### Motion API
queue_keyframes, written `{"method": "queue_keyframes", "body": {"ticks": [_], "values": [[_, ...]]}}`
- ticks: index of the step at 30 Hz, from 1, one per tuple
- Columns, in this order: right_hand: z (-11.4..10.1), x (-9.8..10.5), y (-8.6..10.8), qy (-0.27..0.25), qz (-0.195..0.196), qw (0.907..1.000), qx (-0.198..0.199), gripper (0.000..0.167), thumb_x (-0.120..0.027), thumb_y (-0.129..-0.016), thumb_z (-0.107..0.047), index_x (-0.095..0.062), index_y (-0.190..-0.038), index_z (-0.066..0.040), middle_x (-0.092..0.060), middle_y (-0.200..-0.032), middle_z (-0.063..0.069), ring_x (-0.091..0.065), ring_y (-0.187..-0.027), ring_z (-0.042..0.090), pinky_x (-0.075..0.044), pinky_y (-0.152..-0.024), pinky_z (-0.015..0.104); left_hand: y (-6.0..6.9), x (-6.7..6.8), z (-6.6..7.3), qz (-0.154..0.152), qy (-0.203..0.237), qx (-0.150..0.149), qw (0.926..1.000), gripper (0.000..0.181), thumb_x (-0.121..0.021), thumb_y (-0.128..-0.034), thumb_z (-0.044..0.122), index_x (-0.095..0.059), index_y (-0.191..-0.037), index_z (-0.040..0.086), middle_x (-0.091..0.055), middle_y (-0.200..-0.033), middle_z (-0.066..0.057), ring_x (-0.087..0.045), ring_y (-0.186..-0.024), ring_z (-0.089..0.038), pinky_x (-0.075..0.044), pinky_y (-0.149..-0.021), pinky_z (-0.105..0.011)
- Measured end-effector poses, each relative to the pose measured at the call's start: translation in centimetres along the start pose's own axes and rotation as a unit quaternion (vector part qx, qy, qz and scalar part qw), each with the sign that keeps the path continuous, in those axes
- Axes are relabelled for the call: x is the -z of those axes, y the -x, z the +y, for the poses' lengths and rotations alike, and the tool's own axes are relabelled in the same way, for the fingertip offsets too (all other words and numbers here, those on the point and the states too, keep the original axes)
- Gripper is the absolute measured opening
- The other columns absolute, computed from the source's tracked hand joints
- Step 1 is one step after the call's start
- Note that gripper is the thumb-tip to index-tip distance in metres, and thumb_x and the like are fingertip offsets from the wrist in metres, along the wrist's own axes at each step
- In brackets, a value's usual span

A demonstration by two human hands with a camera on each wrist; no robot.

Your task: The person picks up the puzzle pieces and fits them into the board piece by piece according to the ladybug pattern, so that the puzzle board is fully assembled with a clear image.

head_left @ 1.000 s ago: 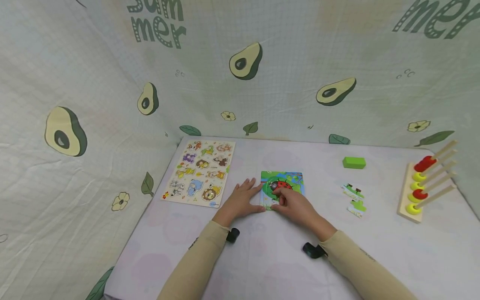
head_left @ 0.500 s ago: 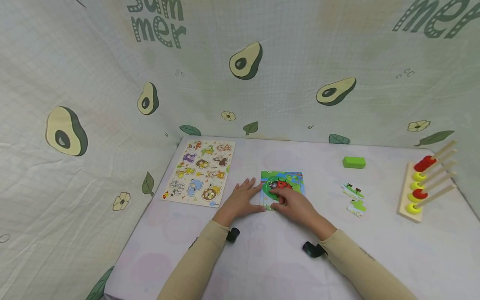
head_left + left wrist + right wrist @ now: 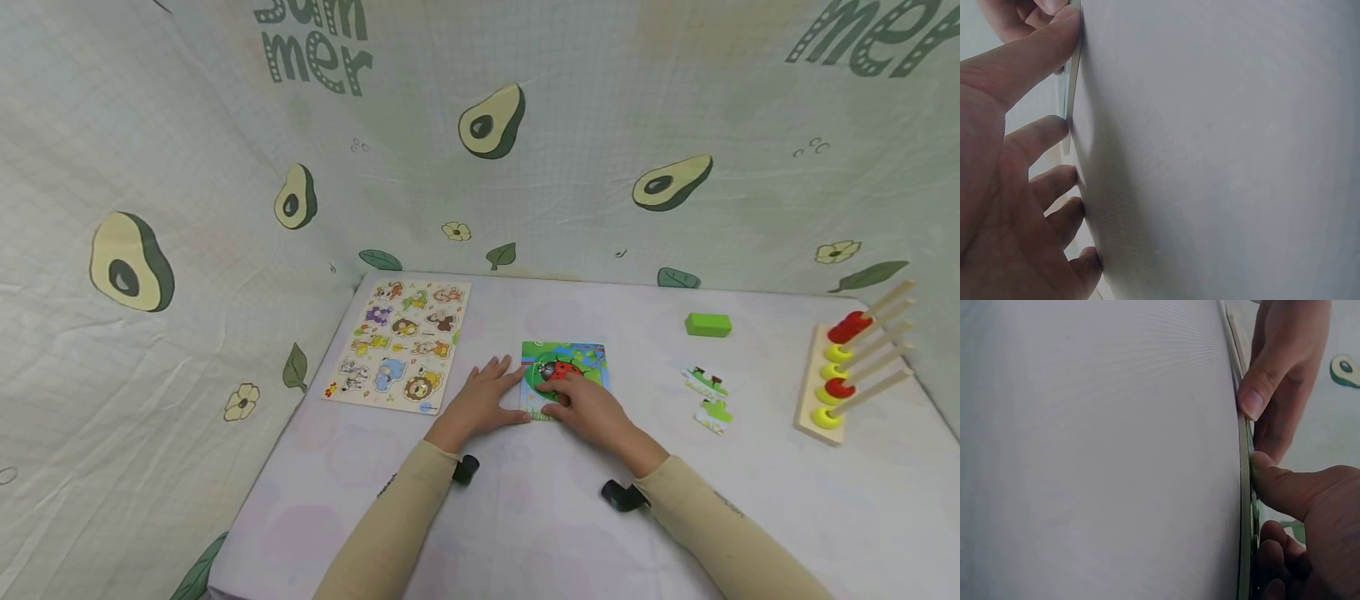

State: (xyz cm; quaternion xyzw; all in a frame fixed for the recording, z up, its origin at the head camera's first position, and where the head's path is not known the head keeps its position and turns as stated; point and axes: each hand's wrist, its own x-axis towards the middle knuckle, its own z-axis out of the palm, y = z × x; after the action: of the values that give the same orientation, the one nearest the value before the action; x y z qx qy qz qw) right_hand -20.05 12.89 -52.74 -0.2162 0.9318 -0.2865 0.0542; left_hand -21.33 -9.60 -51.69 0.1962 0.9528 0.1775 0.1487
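Observation:
A ladybug jigsaw puzzle (image 3: 564, 367) in a flat square board lies mid-table. My left hand (image 3: 483, 400) is spread at its left side, with thumb and index finger touching the board's edge and the other fingertips on the cloth. Over the lower right part of the puzzle is my right hand (image 3: 592, 412). In the right wrist view, the right thumb (image 3: 1285, 487) touches the board and the other fingers are bent. Whether a piece sits under those fingers is hidden. To the right lie two loose puzzle pieces (image 3: 706, 383) (image 3: 714, 415).
An animal peg puzzle board (image 3: 397, 346) is at the left, beyond my left hand. A green block (image 3: 708, 325) lies at the back right. Near the right edge stands a wooden peg rack (image 3: 810, 400) with red and yellow rings. A printed cloth (image 3: 570, 208) hangs behind.
The right index finger has shifted slightly left and down, closer to the puzzle's surface, and the right wrist has moved a little left. My left hand stays in place.

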Motion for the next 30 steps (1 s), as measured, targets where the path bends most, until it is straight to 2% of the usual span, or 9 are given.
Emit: {"method": "queue_keyframes", "body": {"ticks": [10, 17, 25, 30], "values": [[0.1, 0.2, 0.0, -0.008, -0.008, 0.9999, 0.008, 0.041, -0.077, -0.092, -0.031, -0.071, -0.131, -0.019, -0.053, -0.085, -0.007, -0.049, -0.07, 0.007, -0.042, -0.062, 0.028, 0.0, 0.1, 0.0, -0.001, -0.002, -0.002, 1.0, 0.085, -0.072, -0.0894, 0.056, -0.035, -0.16, 0.025, -0.02, -0.169, -0.006, -0.01, -0.157, -0.026, -0.007, -0.127, -0.048], [0.1, 0.5, 0.1, -0.022, -0.009, 0.9996, 0.013, 0.044, -0.076, -0.093, -0.029, -0.068, -0.135, -0.02, -0.053, -0.084, -0.007, -0.051, -0.071, 0.007, -0.044, -0.065, 0.029, 0.1, 0.2, 0.1, -0.002, -0.006, -0.003, 1.0, 0.085, -0.072, -0.0897, 0.056, -0.035, -0.16, 0.025, -0.02, -0.169, -0.006, -0.011, -0.157, -0.025, -0.008, -0.127, -0.048], [0.2, 0.7, 0.3, -0.032, -0.002, 0.9991, 0.026, 0.045, -0.075, -0.094, -0.025, -0.065, -0.138, -0.017, -0.056, -0.083, -0.01, -0.053, -0.075, 0.007, -0.047, -0.072, 0.03, 0.1, 0.1, 0.1, 0.001, -0.001, -0.003, 1.0, 0.085, -0.072, -0.0894, 0.056, -0.036, -0.16, 0.025, -0.021, -0.169, -0.007, -0.011, -0.157, -0.026, -0.009, -0.127, -0.048], [0.3, 1.2, 0.6, -0.038, 0.008, 0.9987, 0.034, 0.046, -0.075, -0.094, -0.023, -0.065, -0.138, -0.013, -0.057, -0.082, -0.01, -0.051, -0.072, 0.007, -0.045, -0.068, 0.03, 0.2, 0.2, 0.2, -0.001, 0.001, -0.003, 1.0, 0.085, -0.073, -0.0893, 0.055, -0.036, -0.16, 0.024, -0.021, -0.169, -0.007, -0.011, -0.157, -0.025, -0.008, -0.127, -0.048]]}}
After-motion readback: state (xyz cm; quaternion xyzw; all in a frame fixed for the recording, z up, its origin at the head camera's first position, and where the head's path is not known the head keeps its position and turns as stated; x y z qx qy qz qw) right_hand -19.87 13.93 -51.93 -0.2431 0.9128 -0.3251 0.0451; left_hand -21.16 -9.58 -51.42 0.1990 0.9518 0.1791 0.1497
